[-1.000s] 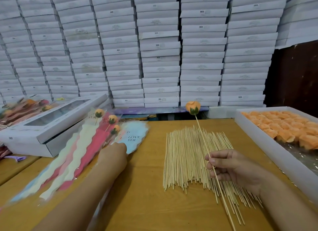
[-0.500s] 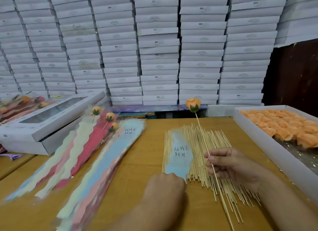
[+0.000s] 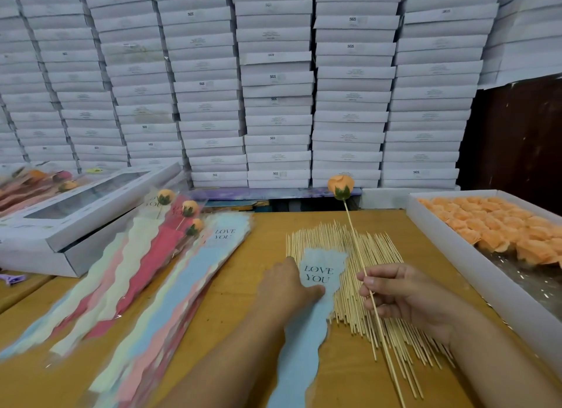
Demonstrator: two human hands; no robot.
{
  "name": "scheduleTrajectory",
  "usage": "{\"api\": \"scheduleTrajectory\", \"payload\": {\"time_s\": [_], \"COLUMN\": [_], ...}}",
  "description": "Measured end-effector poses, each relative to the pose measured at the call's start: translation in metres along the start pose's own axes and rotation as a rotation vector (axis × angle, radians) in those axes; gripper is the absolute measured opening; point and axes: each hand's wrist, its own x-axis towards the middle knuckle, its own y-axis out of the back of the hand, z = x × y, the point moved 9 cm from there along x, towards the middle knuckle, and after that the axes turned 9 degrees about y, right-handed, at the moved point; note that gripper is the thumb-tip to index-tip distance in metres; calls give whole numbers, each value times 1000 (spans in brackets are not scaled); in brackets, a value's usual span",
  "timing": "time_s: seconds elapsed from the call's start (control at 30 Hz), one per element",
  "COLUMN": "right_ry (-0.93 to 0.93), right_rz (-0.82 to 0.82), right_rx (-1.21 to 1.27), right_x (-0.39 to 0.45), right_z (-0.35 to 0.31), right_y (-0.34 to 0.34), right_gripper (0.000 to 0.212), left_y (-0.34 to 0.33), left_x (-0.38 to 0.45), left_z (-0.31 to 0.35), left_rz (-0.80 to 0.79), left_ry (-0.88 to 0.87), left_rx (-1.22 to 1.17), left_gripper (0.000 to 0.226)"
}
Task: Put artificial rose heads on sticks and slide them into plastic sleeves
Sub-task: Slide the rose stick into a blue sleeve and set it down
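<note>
My right hand [image 3: 404,295] pinches a thin wooden stick [image 3: 354,243] that carries an orange rose head [image 3: 340,186] at its far end, tilted up over the table. My left hand [image 3: 284,284] holds a pale blue plastic sleeve [image 3: 307,331] printed LOVE YOU, thumb on top near its wide mouth. The sleeve lies partly over the pile of loose sticks [image 3: 380,304]. Both hands are a short gap apart, the stick just right of the sleeve's mouth.
A white tray [image 3: 450,240] of orange rose heads [image 3: 504,228] stands at the right. Left of centre lie a fan of empty sleeves [image 3: 170,292] and three sleeved roses [image 3: 182,213]. A windowed white box [image 3: 79,207] sits far left. Stacked white boxes [image 3: 273,88] wall the back.
My left hand took one blue sleeve from the pile at the left and brought it right onto the sticks, then slid forward along it. My right hand kept the rose stick almost still.
</note>
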Motion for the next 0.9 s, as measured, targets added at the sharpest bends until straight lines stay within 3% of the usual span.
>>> {"api": "scheduleTrajectory", "payload": {"time_s": [0.2, 0.33, 0.43, 0.53, 0.7, 0.9], "right_ry": [-5, -7, -9, -7, -10, -6], "right_rz": [1, -4, -3, -1, -6, 116], "right_rx": [-3, 3, 2, -7, -10, 61], "right_x": [1, 1, 1, 2, 4, 7], "right_z": [2, 3, 3, 4, 8, 11], "right_y": [2, 2, 3, 3, 2, 18], "right_gripper": [38, 37, 37, 42, 29, 43], "left_y": [-5, 2, 8, 10, 4, -7], "left_x": [11, 7, -1, -15, -46, -71], "left_z": [-9, -15, -17, -11, 11, 22], "left_rz": [-156, -119, -111, -203, -421, -561], "left_ry": [158, 177, 156, 125, 62, -2], "left_rx": [-235, -369, -520, -659, -840, -908], "left_gripper": [76, 37, 20, 11, 13, 26]}}
